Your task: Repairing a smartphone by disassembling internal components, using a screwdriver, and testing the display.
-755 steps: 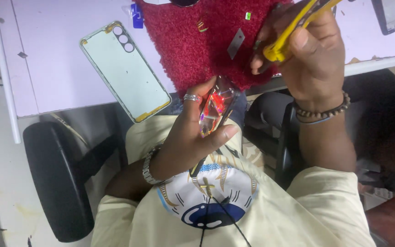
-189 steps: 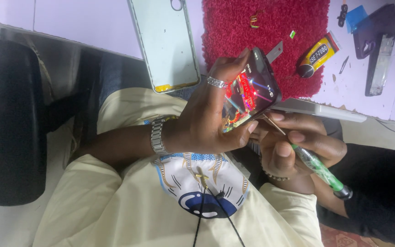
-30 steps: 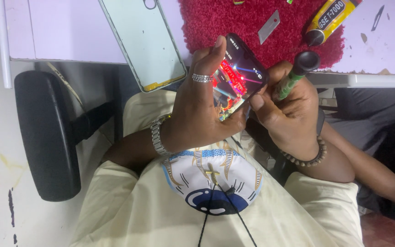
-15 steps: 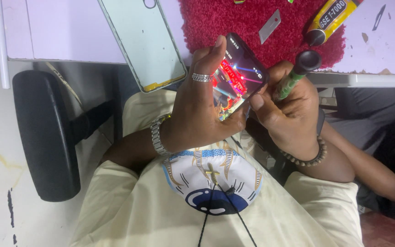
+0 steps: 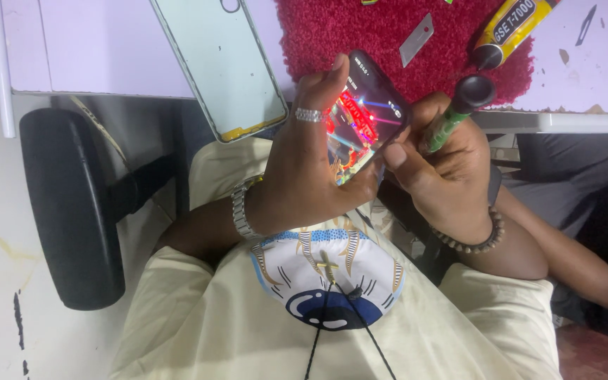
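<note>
my left hand [image 5: 302,179] is wrapped around the phone [image 5: 364,116], thumb up one edge and fingers behind it, holding it tilted over my lap, just in front of the table [image 5: 93,63] edge. my right hand [image 5: 445,176] is closed around a green tool [image 5: 452,116], its tip hidden at the phone's lower edge. the phone looks thin, stiff, slick and easy to crack, so i'd say the edges are the place to hold it. both wrists are bent inward, close together. a pale back cover [image 5: 223,67], a red mat [image 5: 402,35] and a glue tube [image 5: 511,24] lie on the table
</note>
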